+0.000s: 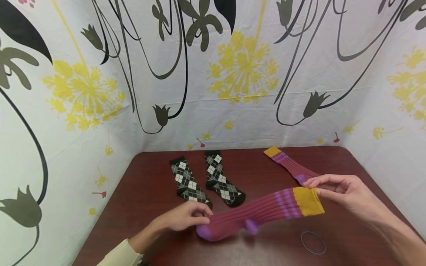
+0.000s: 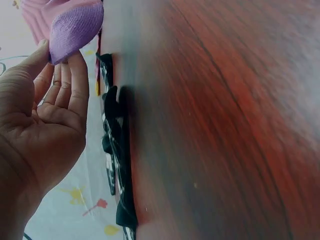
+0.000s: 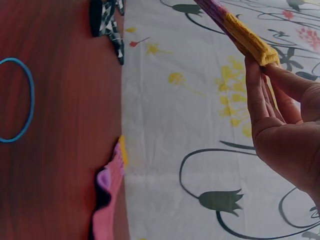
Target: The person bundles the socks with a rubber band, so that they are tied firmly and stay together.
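A ribbed maroon sock (image 1: 263,210) with purple toe, heel and stripes is stretched between both hands, held above the table. My left hand (image 1: 186,218) pinches it near the toe; in the left wrist view the purple toe (image 2: 75,30) sits between thumb and fingers. At the other end, my right hand (image 1: 342,190) pinches the corner of the mustard cuff (image 1: 307,201) between thumb and fingers. A matching maroon sock (image 1: 293,164) lies at the table's back right, its near end hidden behind the right hand and held sock.
Two black-and-white argyle socks, a left one (image 1: 188,181) and a right one (image 1: 221,177), lie at the back of the dark red table (image 1: 146,184). A thin blue ring-shaped band (image 1: 313,243) lies at the front right. Patterned white cloth (image 1: 199,122) stands behind and at the sides.
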Tool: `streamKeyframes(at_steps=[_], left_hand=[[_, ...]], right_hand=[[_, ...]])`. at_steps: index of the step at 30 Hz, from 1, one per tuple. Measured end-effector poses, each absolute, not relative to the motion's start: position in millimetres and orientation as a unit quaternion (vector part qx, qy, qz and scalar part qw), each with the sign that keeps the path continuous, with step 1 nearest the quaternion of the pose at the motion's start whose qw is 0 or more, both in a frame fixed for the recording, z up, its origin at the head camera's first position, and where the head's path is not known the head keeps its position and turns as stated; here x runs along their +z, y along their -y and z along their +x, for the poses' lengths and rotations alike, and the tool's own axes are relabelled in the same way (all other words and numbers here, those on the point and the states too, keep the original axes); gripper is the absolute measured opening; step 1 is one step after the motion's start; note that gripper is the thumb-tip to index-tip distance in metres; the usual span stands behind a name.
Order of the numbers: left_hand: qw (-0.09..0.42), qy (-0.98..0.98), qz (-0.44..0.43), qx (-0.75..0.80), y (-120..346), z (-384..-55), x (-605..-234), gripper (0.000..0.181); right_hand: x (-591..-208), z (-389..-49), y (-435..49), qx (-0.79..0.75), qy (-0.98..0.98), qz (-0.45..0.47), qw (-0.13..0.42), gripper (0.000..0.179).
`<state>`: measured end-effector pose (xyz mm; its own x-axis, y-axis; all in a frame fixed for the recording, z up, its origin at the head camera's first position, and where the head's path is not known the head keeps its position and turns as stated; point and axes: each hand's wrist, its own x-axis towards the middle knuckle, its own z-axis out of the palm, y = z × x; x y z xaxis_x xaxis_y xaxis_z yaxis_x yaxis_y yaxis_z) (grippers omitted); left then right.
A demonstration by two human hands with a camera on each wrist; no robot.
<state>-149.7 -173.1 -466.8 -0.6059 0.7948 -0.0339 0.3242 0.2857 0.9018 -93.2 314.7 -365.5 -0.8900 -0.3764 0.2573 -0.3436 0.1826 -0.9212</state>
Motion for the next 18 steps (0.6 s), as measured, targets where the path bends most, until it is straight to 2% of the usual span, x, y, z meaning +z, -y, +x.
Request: streamKeyframes(at_steps=[9, 18], left_hand=[[0.259, -0.771, 0.346, 0.468, 190, -146, -469, 0.02], [0.321, -0.743, 0.343, 0.477, 203, -141, -470, 0.019]], right_hand=[[-393, -95, -319, -0.597, -0.76, -0.25, 0.056, 0.023], [-422, -91, -325, -0.618, -0.727, -0.274, 0.119, 0.025]])
